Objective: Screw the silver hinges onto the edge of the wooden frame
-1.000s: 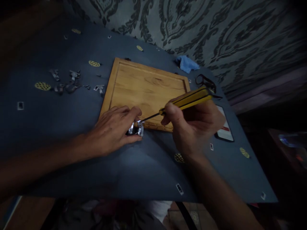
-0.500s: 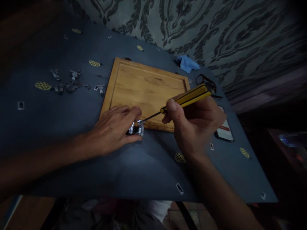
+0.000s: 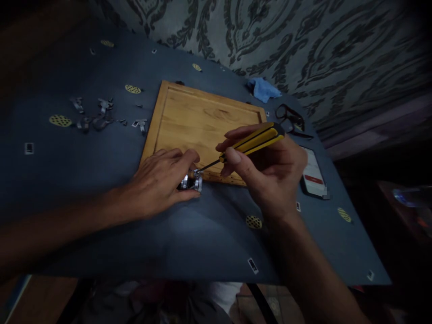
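Note:
My left hand rests at the near left corner of a framed wooden panel. Between its thumb and fingers is a shiny metal hinge, held at the panel's near edge and partly covered by the fingers. My right hand is closed around a yellow and black screwdriver, tilted, its handle up to the right. The dark shaft slants down to the left and its tip meets the hinge; the screw head there is too small to make out.
Several loose metal hinges and small screws lie left of the panel. A blue cloth and dark-framed glasses sit beyond its right side. A phone lies right of my right hand, on the grey-blue tablecloth.
My right hand and the screwdriver handle have shifted slightly left and the grip has rolled, with the fingers more extended. The tip stays at the hinge. My left hand has not visibly moved.

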### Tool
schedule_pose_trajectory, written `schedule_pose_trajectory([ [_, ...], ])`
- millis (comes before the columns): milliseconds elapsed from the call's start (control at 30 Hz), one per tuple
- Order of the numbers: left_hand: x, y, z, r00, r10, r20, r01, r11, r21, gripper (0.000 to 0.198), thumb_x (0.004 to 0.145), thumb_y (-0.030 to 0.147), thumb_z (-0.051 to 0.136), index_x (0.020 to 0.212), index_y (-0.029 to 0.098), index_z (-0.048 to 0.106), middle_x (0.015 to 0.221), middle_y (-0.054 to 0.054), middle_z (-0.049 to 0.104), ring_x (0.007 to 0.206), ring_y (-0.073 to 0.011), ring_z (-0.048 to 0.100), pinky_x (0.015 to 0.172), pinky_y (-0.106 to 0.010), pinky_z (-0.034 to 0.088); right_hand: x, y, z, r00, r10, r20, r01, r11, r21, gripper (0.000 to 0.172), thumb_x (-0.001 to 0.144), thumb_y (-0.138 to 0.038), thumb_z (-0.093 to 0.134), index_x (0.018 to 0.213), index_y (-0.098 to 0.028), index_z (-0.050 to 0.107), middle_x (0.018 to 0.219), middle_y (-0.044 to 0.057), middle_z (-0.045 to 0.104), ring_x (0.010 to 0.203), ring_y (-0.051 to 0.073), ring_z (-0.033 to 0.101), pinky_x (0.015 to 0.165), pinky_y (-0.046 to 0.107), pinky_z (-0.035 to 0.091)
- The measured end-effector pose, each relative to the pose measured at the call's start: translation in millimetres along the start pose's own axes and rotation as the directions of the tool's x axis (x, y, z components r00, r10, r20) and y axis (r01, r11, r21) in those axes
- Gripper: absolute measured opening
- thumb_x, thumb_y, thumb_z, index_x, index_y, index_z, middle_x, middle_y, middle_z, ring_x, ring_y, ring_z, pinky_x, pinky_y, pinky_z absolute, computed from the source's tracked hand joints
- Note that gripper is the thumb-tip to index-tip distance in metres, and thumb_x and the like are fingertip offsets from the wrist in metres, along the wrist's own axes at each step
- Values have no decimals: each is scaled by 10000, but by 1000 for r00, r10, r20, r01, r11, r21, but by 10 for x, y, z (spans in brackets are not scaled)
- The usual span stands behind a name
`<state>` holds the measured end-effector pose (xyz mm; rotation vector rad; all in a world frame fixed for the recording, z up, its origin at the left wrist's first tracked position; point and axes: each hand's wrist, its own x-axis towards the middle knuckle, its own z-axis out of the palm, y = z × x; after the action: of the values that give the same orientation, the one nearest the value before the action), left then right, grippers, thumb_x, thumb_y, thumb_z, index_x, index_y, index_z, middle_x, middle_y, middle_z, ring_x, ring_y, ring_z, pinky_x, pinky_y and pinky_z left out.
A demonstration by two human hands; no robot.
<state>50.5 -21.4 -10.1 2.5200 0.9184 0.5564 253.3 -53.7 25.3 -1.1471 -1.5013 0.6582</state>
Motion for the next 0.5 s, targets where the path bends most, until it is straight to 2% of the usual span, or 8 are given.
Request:
schedule_pose_trajectory([
  [100, 3, -3, 1, 1000, 8, -2, -8, 1000, -3, 486, 837, 341, 841, 1173, 197, 522, 1144, -74, 731, 1084, -291, 701, 887, -388, 523, 20, -10, -61, 994, 47, 103, -56, 995, 83, 166, 862, -384, 819, 984, -273, 796, 983, 1, 792, 712, 147, 727, 575, 273, 615],
  [167, 4, -2, 4, 1000, 10, 0, -10, 1000, -8, 481, 832, 328, 846, 1165, 195, 525, 1148, -76, 733, 1100, -294, 698, 896, -389, 522, 31, -8, -76, 992, 38, 118, -49, 994, 95, 149, 861, -372, 823, 968, -269, 804, 956, -2, 801, 645, 137, 719, 558, 279, 616],
  [267, 3, 2, 9, 1000, 1, -1, -1, 1000, -13, 479, 830, 316, 847, 1164, 198, 524, 1144, -69, 739, 1101, -295, 699, 903, -396, 522, 32, 12, -51, 999, 2, 34, -3, 999, 33, 149, 812, -367, 869, 874, -253, 796, 836, -14, 780, 521, 117, 653, 471, 274, 562],
  [400, 8, 16, 1, 1000, -14, 9, 14, 1000, -2, 473, 836, 319, 843, 1166, 200, 525, 1151, -66, 739, 1107, -303, 699, 913, -410, 521, -9, 77, 28, 989, -70, -134, 54, 991, -123, 246, 742, -389, 920, 740, -238, 726, 688, -39, 674, 499, 110, 590, 432, 265, 497],
  [500, 17, 25, -14, 999, -29, 32, 28, 1000, 11, 473, 843, 328, 838, 1175, 202, 525, 1143, -65, 741, 1101, -302, 700, 905, -408, 521, -53, 119, 82, 967, -171, -188, 142, 977, -158, 257, 802, -423, 870, 750, -248, 689, 688, -42, 647, 515, 110, 589, 440, 264, 505],
])
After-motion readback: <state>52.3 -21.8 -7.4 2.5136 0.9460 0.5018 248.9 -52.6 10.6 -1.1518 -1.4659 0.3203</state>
